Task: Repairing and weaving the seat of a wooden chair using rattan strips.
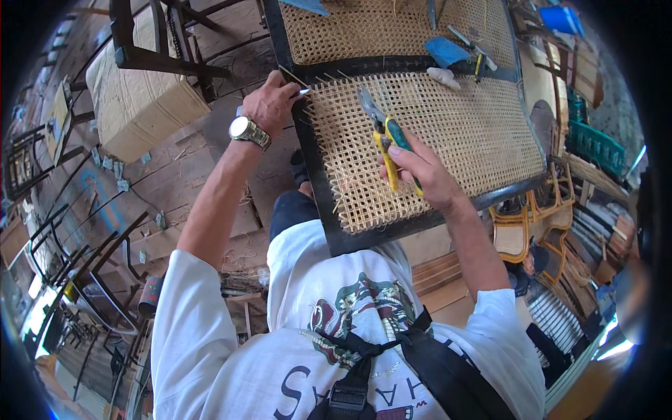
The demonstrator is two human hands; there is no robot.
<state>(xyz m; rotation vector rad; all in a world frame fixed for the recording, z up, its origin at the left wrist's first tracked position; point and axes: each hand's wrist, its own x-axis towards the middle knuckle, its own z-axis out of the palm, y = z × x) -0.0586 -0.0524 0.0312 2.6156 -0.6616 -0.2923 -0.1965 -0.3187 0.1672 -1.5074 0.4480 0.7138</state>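
My right hand (423, 171) is closed around the handles of hand shears (392, 157), one yellow and one green. Their metal blades point up and away over a woven cane panel (434, 147) set in a dark frame (318, 164). At the panel's far left corner, my left hand (269, 105) is closed on a slim pale pointed tool (301, 92), mostly hidden by the fingers. Its tip lies at the frame's edge, beside loose cane ends. Short cane ends stick out along the panel's left and far edges.
A second cane panel (392, 31) lies beyond a dark crossbar. Blue scraps (448, 51), a white crumpled piece (443, 78) and a yellow-black cutter (479, 68) rest near there. A cardboard box (143, 105) and dark chair frames (150, 59) stand left; a green crate (595, 145) is right.
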